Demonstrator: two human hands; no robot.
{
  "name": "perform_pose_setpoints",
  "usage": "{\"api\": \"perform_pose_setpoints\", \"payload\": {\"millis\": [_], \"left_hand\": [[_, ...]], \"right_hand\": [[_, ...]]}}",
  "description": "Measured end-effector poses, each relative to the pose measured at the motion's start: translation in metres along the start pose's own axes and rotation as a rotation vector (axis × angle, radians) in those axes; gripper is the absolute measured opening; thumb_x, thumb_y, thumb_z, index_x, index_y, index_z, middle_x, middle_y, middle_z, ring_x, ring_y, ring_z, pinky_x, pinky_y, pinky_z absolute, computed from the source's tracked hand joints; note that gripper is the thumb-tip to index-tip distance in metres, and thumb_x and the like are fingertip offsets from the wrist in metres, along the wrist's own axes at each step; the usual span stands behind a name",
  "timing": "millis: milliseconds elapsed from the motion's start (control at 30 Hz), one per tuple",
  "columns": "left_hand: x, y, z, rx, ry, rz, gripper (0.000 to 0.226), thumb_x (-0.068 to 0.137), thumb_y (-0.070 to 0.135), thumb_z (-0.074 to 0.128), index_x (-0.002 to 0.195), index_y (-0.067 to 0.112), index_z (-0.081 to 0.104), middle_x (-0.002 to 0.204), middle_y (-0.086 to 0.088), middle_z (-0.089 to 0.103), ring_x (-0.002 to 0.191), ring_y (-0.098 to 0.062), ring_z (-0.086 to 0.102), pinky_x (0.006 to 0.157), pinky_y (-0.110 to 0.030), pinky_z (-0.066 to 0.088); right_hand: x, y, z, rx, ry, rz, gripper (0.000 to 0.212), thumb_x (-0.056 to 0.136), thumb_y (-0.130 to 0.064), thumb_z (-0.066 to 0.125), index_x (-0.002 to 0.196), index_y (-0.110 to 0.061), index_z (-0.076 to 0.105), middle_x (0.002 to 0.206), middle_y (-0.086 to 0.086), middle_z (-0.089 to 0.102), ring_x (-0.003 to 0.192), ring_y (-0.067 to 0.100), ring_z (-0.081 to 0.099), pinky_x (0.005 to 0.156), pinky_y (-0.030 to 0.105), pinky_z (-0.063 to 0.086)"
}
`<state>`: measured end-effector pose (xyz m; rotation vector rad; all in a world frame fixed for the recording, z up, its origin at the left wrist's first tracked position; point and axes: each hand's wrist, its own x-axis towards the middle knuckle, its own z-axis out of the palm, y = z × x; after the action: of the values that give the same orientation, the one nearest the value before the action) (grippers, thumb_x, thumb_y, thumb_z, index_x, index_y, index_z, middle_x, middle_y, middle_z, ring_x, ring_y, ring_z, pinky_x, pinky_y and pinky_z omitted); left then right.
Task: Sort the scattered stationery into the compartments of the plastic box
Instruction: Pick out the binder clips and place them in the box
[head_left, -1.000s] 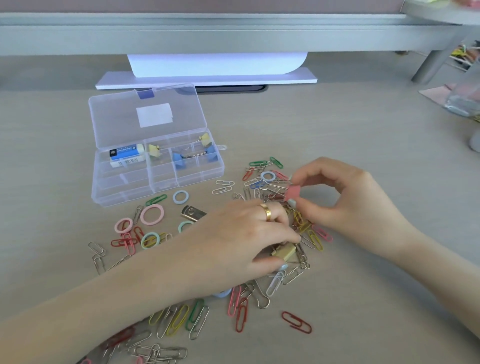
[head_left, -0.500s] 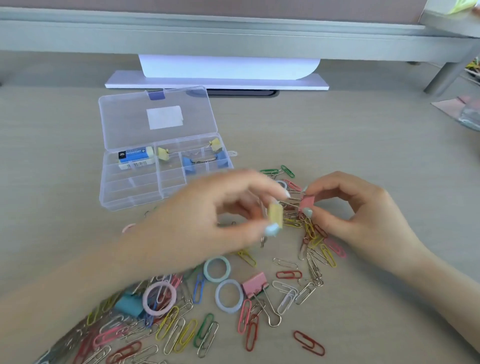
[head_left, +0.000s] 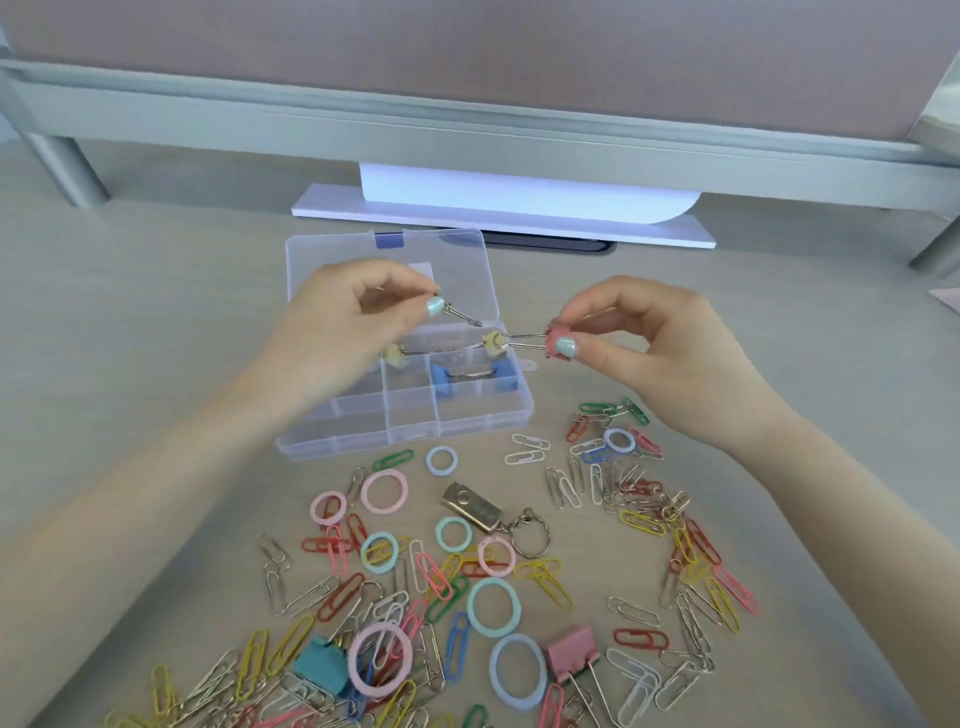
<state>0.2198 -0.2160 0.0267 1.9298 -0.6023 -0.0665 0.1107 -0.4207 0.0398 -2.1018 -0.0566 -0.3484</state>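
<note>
Head view: holding two binder clips above the plastic box (head_left: 358, 439) — left hand (head_left: 343, 332) pinching a wire handle (head_left: 462, 314), right hand (head_left: 670, 353) pinching the pink clip (head_left: 557, 340). Best lowering both into the clip compartment before letting go.

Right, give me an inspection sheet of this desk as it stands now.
Surface: pale wood-look desk.
Job's things: clear plastic box lying open, with yellow clips and blue clips in its compartments; loose paper clips, coloured rings and a pink binder clip scattered on the near side of it.
Clutter: metal USB stick on a key ring, a teal clip among the paper clips.
Hands: left hand pinches a wire clip handle over the box; right hand pinches a small pink clip.
Cables: nothing seen.
Surroundings: white stand under a grey shelf.
</note>
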Motion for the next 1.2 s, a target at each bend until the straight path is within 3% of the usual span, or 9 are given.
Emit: {"api": "perform_pose_setpoints", "payload": {"millis": [167,267,333,467,733,1000,1067,1133,1200], "left_hand": [[0.004,-0.024,-0.002,0.298,-0.019,0.094,0.016,0.083,0.014,0.063,0.087,0.029,0.065,0.097,0.011,0.061,0.096,-0.006,0.053,0.078,-0.007,0.034],[0.003,-0.032,-0.005,0.396,-0.04,0.113,0.013,0.083,0.015,0.062,0.091,0.024,0.066,0.097,0.009,0.059,0.092,-0.01,0.053,0.074,-0.011,0.036],[0.002,-0.035,-0.005,0.448,-0.055,0.154,0.013,0.083,0.014,0.061,0.092,0.023,0.066,0.097,0.007,0.059,0.089,-0.015,0.054,0.075,-0.022,0.04],[0.002,-0.038,-0.005,0.494,-0.064,0.203,0.017,0.084,0.01,0.058,0.091,0.021,0.069,0.095,0.005,0.056,0.079,-0.02,0.055,0.07,-0.025,0.038],[-0.001,-0.038,-0.003,0.571,-0.061,0.283,0.019,0.086,0.009,0.055,0.095,0.016,0.071,0.099,-0.001,0.058,0.079,-0.021,0.053,0.076,-0.032,0.042],[-0.005,-0.038,-0.004,0.557,-0.063,0.288,0.022,0.088,0.011,0.051,0.099,0.014,0.069,0.103,-0.003,0.058,0.081,-0.024,0.055,0.075,-0.03,0.042],[-0.01,-0.031,-0.006,0.484,-0.015,0.32,0.025,0.084,0.012,0.048,0.098,0.013,0.068,0.098,-0.005,0.058,0.082,-0.019,0.053,0.074,-0.026,0.041],[-0.021,-0.02,-0.01,0.449,-0.001,0.36,0.023,0.084,0.011,0.048,0.097,0.012,0.068,0.094,-0.006,0.058,0.082,-0.012,0.051,0.073,-0.015,0.037],[-0.041,-0.009,-0.016,0.416,-0.033,0.396,0.02,0.085,0.013,0.05,0.096,0.013,0.068,0.092,-0.002,0.057,0.083,-0.011,0.051,0.076,-0.015,0.037]], "right_hand": [[0.039,0.008,0.022,-0.181,-0.043,-0.079,0.002,0.082,-0.018,0.067,0.082,-0.018,0.066,0.086,-0.012,0.069,0.082,-0.004,0.062,0.079,0.011,0.041],[0.054,0.02,0.03,-0.27,-0.076,-0.107,0.002,0.082,-0.022,0.066,0.083,-0.021,0.064,0.087,-0.015,0.067,0.085,-0.005,0.06,0.099,0.032,0.036],[0.058,0.027,0.034,-0.313,-0.116,-0.121,0.003,0.083,-0.025,0.065,0.083,-0.022,0.064,0.09,-0.015,0.066,0.087,-0.003,0.059,0.11,0.047,0.021],[0.058,0.034,0.038,-0.413,-0.146,-0.158,0.002,0.085,-0.026,0.063,0.086,-0.025,0.063,0.096,-0.014,0.062,0.09,0.0,0.056,0.111,0.043,0.005],[0.057,0.034,0.042,-0.535,-0.178,-0.175,0.011,0.087,-0.023,0.058,0.09,-0.027,0.068,0.102,-0.015,0.058,0.102,0.006,0.051,0.109,0.05,0.004],[0.044,0.032,0.044,-0.523,-0.168,-0.168,0.019,0.085,-0.034,0.053,0.099,-0.031,0.065,0.107,-0.015,0.05,0.111,0.016,0.049,0.105,0.056,0.023],[0.034,0.024,0.042,-0.476,-0.14,-0.174,0.023,0.085,-0.033,0.052,0.104,-0.028,0.064,0.11,-0.013,0.05,0.111,0.014,0.049,0.103,0.051,0.03],[0.017,0.011,0.039,-0.379,-0.137,-0.2,0.025,0.086,-0.025,0.055,0.11,-0.022,0.063,0.111,-0.009,0.053,0.109,0.008,0.049,0.103,0.035,0.033],[-0.008,-0.005,0.038,-0.308,-0.192,-0.226,0.026,0.084,-0.024,0.055,0.109,-0.02,0.063,0.111,-0.009,0.055,0.109,0.002,0.048,0.1,0.019,0.032]]}}
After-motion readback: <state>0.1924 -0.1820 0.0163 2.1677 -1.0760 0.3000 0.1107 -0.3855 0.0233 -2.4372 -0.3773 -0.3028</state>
